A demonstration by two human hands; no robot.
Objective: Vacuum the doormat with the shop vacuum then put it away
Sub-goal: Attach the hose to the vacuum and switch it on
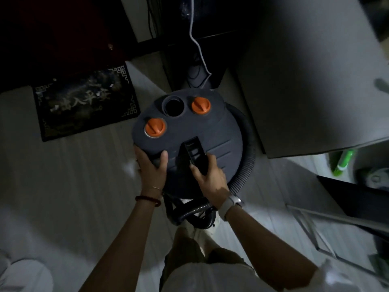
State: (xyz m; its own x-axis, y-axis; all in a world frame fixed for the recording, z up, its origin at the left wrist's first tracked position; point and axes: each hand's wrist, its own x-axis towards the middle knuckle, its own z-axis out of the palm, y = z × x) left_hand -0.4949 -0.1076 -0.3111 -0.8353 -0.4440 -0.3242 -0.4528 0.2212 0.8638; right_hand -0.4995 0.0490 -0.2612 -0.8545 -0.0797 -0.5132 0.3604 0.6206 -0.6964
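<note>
Positioning step. The round dark-grey shop vacuum with two orange knobs (187, 133) stands mid-floor; the dark patterned doormat (84, 104), still littered, lies far left. My right hand (210, 178) curls around the black top handle (194, 154); my left hand (151, 163) clamps the lid's near-left rim. Next: fit the coiled black hose (246, 165) into the open port (173, 105).

The shop vacuum (187, 131) lid is hiding its own tank and base. The hose (248, 157) is disappearing under the right hand (210, 182). The green bottle (343, 163) is blurring out, label unreadable. The doormat (84, 104) is sinking into shadow along its far edge.
</note>
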